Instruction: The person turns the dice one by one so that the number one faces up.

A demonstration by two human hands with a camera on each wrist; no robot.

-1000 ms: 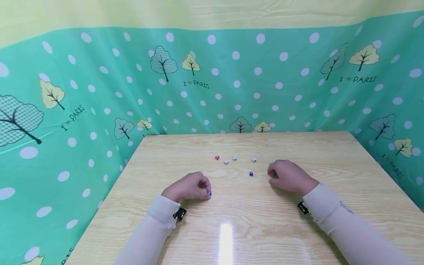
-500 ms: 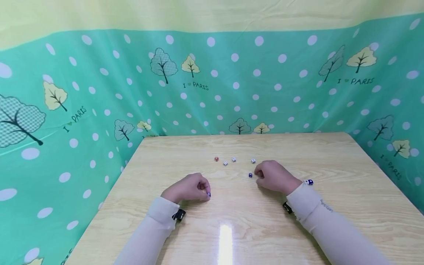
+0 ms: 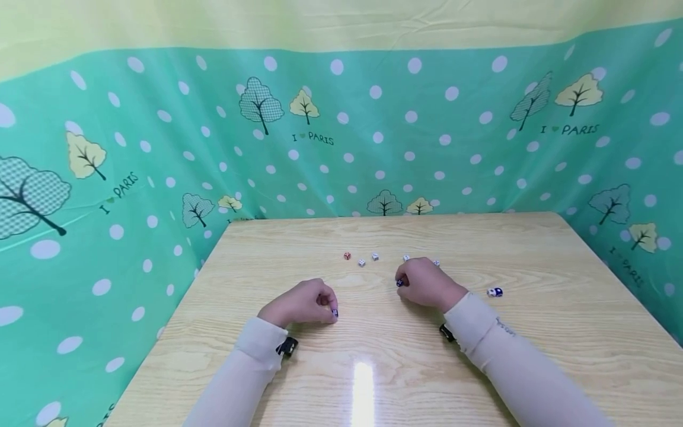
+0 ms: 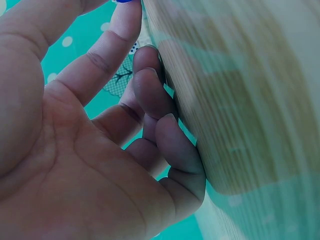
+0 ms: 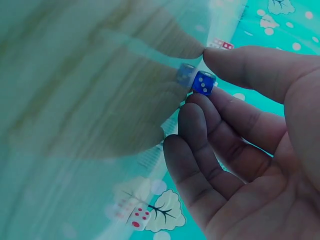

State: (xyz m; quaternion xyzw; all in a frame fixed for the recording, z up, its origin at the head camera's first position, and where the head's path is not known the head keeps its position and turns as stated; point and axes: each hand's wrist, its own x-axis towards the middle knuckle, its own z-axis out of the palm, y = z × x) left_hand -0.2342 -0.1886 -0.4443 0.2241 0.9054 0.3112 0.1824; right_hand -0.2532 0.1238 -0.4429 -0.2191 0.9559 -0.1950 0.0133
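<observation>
Dice work, judged partway: a white die (image 3: 491,292) and a dark blue die (image 3: 498,292) sit side by side at right; a red die (image 3: 347,256) and four white dice (image 3: 375,257) lie loose farther back, so seem left to do. Left hand (image 3: 301,302): thumb and forefinger pinch a second blue die (image 3: 334,313) near the tabletop (image 3: 427,385). Right hand (image 3: 428,284): fingers part-curled about a third blue die (image 5: 204,82), thumb tip just apart; no firm hold. The right wrist view shows that gap and its pips; head view doesn't. Left wrist view catches only a blue sliver.
</observation>
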